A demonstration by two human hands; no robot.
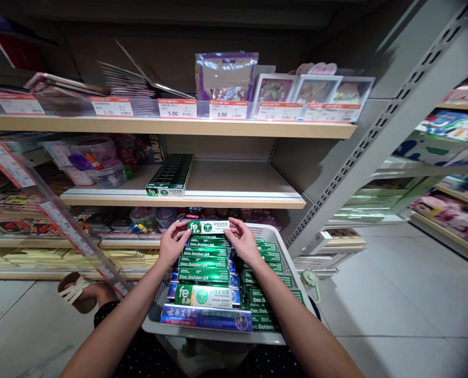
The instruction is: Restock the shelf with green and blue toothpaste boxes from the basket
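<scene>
in the head view, a long green-and-white cardboard carton (209, 227) is over the far end of a light grey perforated plastic basket (272, 234), level and crosswise; whether it rests on the cartons beneath cannot be told. the left hand (174, 243) pinches its left end between curled fingers, and the right hand (242, 242) pinches the right end, a grip that probably keeps it straight while leaving the printed side uncovered. nearer the body, a flat blue printed carton (206, 318) lies across the basket's near end, and shiny dark-green cartons (203, 275) lie in columns, likely so that many fit. beyond, a tight row of dark-green cartons (170, 175) stands on a grey shelf with a pale wooden edge (234, 202), beside clear plastic tubs (100, 163), apparently lined up to save width.
</scene>
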